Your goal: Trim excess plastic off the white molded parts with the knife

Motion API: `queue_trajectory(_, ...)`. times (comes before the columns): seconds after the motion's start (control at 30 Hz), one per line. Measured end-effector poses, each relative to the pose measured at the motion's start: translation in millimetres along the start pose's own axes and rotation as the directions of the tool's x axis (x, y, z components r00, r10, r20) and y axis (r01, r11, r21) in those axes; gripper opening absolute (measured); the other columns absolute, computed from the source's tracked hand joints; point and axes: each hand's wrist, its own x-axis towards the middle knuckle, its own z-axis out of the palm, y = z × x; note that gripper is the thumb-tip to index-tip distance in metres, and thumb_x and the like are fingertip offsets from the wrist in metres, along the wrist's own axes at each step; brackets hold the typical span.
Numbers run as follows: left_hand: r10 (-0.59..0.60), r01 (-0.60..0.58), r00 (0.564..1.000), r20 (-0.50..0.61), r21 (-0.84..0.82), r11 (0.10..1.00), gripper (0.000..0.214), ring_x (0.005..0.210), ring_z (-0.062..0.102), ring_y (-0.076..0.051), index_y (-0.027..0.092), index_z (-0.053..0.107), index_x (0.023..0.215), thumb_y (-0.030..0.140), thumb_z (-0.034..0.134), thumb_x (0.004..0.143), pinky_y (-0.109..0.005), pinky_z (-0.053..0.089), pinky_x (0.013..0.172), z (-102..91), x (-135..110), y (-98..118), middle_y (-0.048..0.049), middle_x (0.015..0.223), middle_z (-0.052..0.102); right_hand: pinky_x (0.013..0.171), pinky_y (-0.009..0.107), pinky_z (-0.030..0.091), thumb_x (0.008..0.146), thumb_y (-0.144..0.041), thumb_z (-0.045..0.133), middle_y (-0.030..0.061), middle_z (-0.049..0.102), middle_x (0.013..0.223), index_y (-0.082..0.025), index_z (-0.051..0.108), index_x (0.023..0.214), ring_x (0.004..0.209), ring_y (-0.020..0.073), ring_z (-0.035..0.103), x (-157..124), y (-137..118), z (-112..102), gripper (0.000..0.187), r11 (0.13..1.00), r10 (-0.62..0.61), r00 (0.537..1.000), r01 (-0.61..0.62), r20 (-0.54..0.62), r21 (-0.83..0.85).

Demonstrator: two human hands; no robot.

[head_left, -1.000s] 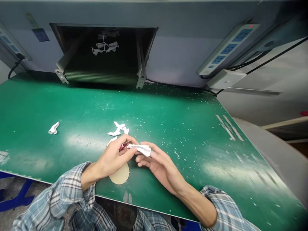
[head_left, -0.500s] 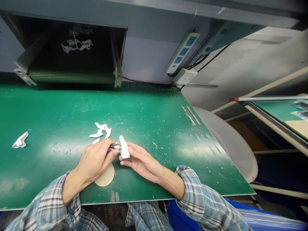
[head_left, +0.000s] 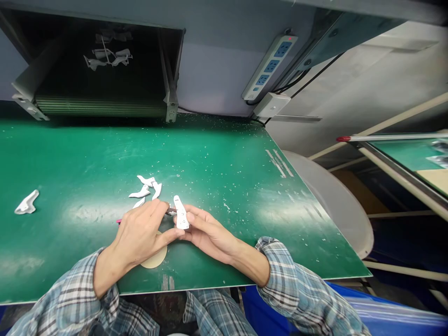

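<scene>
One white plastic piece held on end over a green bench mat, a metal tip just beside it.

Far left, a loose white offcut lies well apart; a small cluster of similar pieces sits just above the left hand, kept clear of the working spot. That hand's fingers curl closely round a pink-handled tool, whose metal tip points at the held piece. A tan round pad shows beneath. The right hand pinches the piece narrowly between thumb and fingertips, apparently so its upper end stands free of the palm. Farther right, a blue power strip is mounted above the bench.
</scene>
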Motion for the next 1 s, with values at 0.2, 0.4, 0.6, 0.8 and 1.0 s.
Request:
queue_trajectory(0.2,-0.024,0.027,0.998,0.064,-0.033,0.999,0.051,0.064,0.062,-0.018,0.020,0.055,0.091,0.066,0.039,0.106,-0.030,0.035,0.057,-1.0,-2,-1,-0.0009,0.077,0.064,0.089,0.029,0.058,0.084,-0.037,0.090,0.0044,0.077,0.106,-0.019,0.078,0.115,0.091,0.0142,0.070,-1,-1,-1,0.037,0.999,-0.031,1.000,0.030,-0.001,-0.044)
queue_trajectory(0.4,-0.074,0.129,0.964,0.255,-0.205,0.970,0.048,0.059,0.054,-0.014,0.020,0.060,0.088,0.065,0.051,0.103,-0.026,0.030,0.055,-9.6,0,-4,0.0021,0.074,0.065,0.087,0.025,0.057,0.084,-0.039,0.089,0.0030,0.077,0.101,-0.024,0.081,0.114,0.090,0.0131,0.070,-2,-3,0,0.035,0.989,-0.053,0.998,0.059,0.044,-0.136)
queue_trajectory(0.6,-0.066,0.307,0.883,0.465,-0.464,0.831,0.041,0.053,0.043,-0.011,0.020,0.061,0.076,0.049,0.056,0.105,-0.025,0.027,0.054,-15.7,3,-3,0.0056,0.060,0.053,0.082,0.024,0.055,0.084,-0.041,0.089,0.0035,0.075,0.096,-0.022,0.081,0.113,0.084,0.0126,0.065,-2,-3,-1,0.035,0.981,-0.076,0.996,0.083,0.047,-0.175)
queue_trajectory(0.8,-0.471,0.498,0.851,0.233,-0.073,0.864,0.020,0.068,0.061,-0.017,0.023,0.067,0.104,0.043,0.061,0.102,-0.026,0.035,0.060,-21.3,3,-32,0.0014,0.079,0.069,0.076,0.026,0.053,0.090,-0.037,0.082,0.0066,0.069,0.102,-0.019,0.077,0.112,0.084,0.0148,0.061,-1,-9,-1,0.029,0.978,-0.141,0.990,0.136,-0.021,-0.156)
queue_trajectory(1.0,-0.588,0.506,0.758,0.282,0.315,0.803,0.023,0.090,0.071,-0.024,0.026,0.066,0.114,0.041,0.051,0.108,-0.029,0.034,0.059,-14.8,5,-59,-0.0045,0.110,0.073,0.066,0.024,0.047,0.090,-0.042,0.080,-0.0004,0.054,0.076,-0.017,0.071,0.093,0.072,0.0132,0.056,-2,-9,-4,0.027,0.986,-0.136,0.991,0.135,0.004,-0.093)
